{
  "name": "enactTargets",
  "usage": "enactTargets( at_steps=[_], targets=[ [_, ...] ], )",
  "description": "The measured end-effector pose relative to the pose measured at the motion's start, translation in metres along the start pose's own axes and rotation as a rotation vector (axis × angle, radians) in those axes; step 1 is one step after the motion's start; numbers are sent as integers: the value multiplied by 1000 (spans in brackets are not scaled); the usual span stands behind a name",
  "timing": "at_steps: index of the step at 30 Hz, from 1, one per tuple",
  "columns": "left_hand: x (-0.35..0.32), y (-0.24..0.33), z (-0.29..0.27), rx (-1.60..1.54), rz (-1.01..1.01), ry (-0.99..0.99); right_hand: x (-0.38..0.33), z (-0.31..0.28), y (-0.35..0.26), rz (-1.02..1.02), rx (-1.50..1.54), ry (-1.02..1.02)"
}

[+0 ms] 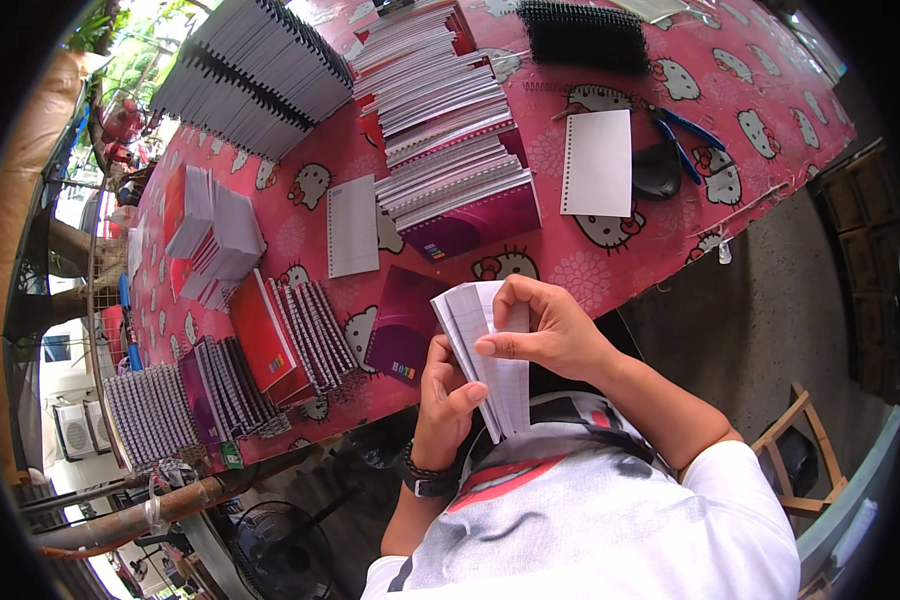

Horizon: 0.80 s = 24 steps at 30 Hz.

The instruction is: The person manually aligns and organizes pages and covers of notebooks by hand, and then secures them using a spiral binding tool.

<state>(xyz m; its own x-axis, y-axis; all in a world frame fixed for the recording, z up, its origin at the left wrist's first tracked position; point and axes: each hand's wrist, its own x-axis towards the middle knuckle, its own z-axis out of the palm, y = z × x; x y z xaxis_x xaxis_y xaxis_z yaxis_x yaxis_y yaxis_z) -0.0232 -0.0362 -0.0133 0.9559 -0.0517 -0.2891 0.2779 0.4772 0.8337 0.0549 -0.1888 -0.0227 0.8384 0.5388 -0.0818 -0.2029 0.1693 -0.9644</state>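
My left hand (444, 405) grips a thin pad of lined white paper sheets (510, 395) from its left side, thumb over the lower part. The pad is held upright and slightly fanned in front of my chest, off the table's near edge. My right hand (555, 330) is curled over its right side, thumb and fingers pinching the upper sheets. Just left of the pad, a purple notebook cover (400, 325) lies on the table. Beyond it stands a long row of unbound notebook blocks (475, 215) with purple and red covers.
The table has a pink cartoon-cat cloth (570, 265). Spiral-bound notebooks (150, 415) stand at the left, with tall bound stacks (255, 75) behind. Blue-handled pliers (682, 145) lie by a punched white sheet (597, 162); black wire spirals (582, 38) lie at the back. A fan (280, 550) stands below left.
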Motion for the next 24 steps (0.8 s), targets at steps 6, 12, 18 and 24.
enactTargets(
  at_steps=[6, 12, 18, 24],
  targets=[
    [0, -2, -2, -22, -15, 5, -1, 2, 2, -16, 29, 14],
    [0, 0, -1, -35, -24, 15, -2, 3, 5, -61, 72, 44],
    [1, -6, -6, 103, 69, 29, -4, 13, -9, -117, 151, 61],
    [0, -8, -4, 177, 92, 18, -2, 1, -1, -104, -166, -47]
  ],
)
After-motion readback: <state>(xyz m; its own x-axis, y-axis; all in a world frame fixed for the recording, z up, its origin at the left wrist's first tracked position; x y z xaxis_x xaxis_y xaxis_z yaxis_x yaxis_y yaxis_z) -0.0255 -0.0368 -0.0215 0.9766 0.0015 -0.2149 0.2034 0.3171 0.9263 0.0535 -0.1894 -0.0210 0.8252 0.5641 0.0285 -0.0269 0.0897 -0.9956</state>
